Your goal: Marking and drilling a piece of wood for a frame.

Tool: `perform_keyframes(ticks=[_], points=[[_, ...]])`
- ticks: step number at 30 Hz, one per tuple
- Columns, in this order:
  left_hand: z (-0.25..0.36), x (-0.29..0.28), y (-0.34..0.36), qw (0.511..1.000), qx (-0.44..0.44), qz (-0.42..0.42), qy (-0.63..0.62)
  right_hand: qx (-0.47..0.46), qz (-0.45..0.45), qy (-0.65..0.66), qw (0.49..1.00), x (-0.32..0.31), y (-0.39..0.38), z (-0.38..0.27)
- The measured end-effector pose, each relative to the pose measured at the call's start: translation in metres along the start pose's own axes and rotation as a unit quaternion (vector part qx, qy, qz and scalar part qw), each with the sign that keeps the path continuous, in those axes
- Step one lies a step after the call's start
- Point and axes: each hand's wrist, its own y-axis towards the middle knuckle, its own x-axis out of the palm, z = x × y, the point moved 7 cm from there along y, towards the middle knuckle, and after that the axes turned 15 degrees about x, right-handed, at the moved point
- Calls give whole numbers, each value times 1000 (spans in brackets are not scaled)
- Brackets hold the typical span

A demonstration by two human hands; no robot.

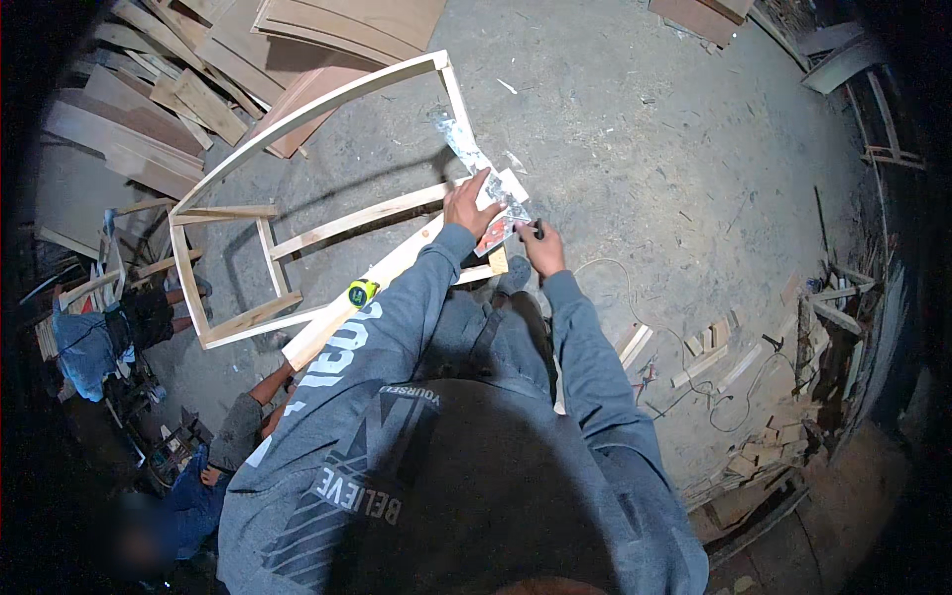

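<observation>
A paint-smeared flat straightedge tool (464,149) lies diagonally across the pale timber frame (352,223) and a long board (397,263). My left hand (468,206) rests on the tool with fingers spread. At the tool's lower right end, my right hand (541,245) is closed on a small dark object too hidden to name. A yellow-green tape measure (361,293) sits on the long board, left of my left forearm.
Plywood sheets (347,25) and scrap planks (134,129) lie at the upper left. Two people (233,446) (89,347) are along the left side. Wood offcuts (709,337) and a thin cable (620,270) lie on the concrete floor (674,149) to the right, beside stacked timber (833,312).
</observation>
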Motion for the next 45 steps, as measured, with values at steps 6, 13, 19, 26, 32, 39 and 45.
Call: perform_keyframes(ticks=[6, 13, 19, 26, 32, 39, 45], points=[[-31, -6, -5, 962, -60, 47, -263, 79, 7, -3, 997, 24, 5, 15], [-134, -56, -78, 924, -178, -271, -202, 147, -1, -28, 989, 24, 2, 31], [-169, -133, -140, 919, -177, -252, -247, 167, -18, 10, 986, 20, -11, 27], [-122, -161, -208, 947, -11, -269, -176, 212, -42, 120, 969, 24, -27, 17], [-117, -162, -239, 993, -34, -83, -76, 284, -47, 129, 949, 20, -28, 25], [-122, -160, -258, 994, 16, -74, 79, 248, -57, 108, 961, 15, -24, 19], [-123, -147, -252, 991, 54, -77, 93, 265, -54, 111, 956, 16, -29, 17]])
